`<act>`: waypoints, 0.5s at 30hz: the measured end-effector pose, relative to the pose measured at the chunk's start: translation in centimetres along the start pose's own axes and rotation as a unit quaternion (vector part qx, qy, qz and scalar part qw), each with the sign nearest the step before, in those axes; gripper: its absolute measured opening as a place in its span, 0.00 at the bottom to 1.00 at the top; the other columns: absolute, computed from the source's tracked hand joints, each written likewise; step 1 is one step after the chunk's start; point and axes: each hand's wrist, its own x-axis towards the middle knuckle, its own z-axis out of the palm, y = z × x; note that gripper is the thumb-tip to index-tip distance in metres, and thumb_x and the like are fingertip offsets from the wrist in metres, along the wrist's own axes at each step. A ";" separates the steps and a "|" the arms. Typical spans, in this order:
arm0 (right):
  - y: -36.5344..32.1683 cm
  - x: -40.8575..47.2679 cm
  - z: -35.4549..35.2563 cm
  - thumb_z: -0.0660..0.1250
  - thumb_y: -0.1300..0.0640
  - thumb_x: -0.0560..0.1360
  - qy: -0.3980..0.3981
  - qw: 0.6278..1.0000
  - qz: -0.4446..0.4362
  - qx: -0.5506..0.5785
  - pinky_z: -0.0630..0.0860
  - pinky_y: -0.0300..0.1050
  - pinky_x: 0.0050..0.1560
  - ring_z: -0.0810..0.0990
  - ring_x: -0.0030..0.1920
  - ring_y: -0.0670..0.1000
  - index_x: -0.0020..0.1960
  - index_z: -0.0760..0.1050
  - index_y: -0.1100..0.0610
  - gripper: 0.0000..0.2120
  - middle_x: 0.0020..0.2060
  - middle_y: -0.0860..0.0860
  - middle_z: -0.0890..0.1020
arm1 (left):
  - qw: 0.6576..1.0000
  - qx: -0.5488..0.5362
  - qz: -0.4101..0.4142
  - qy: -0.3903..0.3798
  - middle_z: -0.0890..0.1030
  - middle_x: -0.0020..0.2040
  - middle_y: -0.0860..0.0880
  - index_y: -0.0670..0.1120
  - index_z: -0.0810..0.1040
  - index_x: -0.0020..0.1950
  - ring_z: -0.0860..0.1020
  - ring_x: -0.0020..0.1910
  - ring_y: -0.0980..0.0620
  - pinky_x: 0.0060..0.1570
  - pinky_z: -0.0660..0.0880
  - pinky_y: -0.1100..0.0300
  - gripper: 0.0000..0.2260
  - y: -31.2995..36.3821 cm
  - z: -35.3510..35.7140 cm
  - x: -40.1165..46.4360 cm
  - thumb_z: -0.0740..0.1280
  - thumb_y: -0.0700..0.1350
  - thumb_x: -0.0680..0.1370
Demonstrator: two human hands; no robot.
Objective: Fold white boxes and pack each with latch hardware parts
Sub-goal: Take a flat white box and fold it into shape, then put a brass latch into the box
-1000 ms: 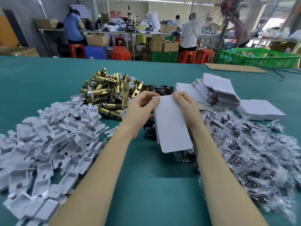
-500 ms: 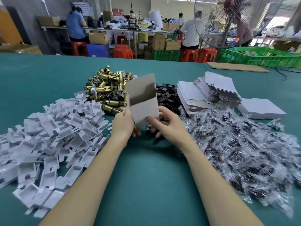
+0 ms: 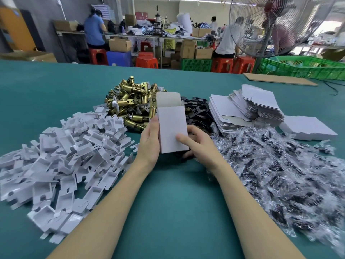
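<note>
Busy workshop floor, big fan (image 3: 276, 25) in the far corner, and up front a green table (image 3: 168, 202) loaded with stock. Both hands are on one white box (image 3: 172, 130), stood upright with its top flap open: the left hand (image 3: 149, 143) grips its left edge, fingers wrapped behind, while the right hand (image 3: 197, 141) pinches it, thumb flat across the front face, fingers curled round the back. Just beyond the left hand sits the pile of brass latches (image 3: 132, 105); out to its left, a spread of white card inserts (image 3: 65, 152). Beyond the right hand, black plates (image 3: 197, 111) and the stack of flat box blanks (image 3: 250, 107); beside and right of that hand, the bagged screw packs (image 3: 280, 171). The risk here, I'd say: the bottom end is hidden, so if those flaps aren't tucked home, a heavy latch dropped in could punch straight through. Squeeze too hard and the thin card creases.
</note>
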 end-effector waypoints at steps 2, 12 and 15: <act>0.0 0.0 0.1 0.71 0.36 0.68 0.005 1.000 -0.005 0.008 0.83 0.46 0.40 0.86 0.51 0.45 0.58 0.78 0.46 0.23 0.49 0.44 0.87 | 1.000 -0.004 -0.005 -0.006 0.87 0.47 0.59 0.54 0.80 0.58 0.84 0.45 0.61 0.40 0.78 0.67 0.18 0.0 0.1 0.0 0.52 0.57 0.87; -0.1 0.1 -0.2 0.68 0.42 0.75 0.025 1.000 -0.002 0.015 0.84 0.49 0.49 0.85 0.53 0.45 0.64 0.76 0.49 0.20 0.52 0.42 0.86 | 0.999 -0.004 0.005 -0.039 0.80 0.62 0.41 0.48 0.80 0.60 0.81 0.58 0.51 0.56 0.78 0.60 0.15 -0.6 0.0 0.3 0.58 0.55 0.85; -0.3 0.1 -0.6 0.67 0.47 0.81 0.013 1.000 -0.004 0.003 0.82 0.48 0.53 0.84 0.55 0.45 0.66 0.77 0.51 0.16 0.56 0.44 0.86 | 0.999 0.013 0.005 -0.042 0.79 0.61 0.37 0.41 0.79 0.58 0.81 0.55 0.49 0.57 0.79 0.54 0.16 -0.6 0.0 0.3 0.60 0.52 0.85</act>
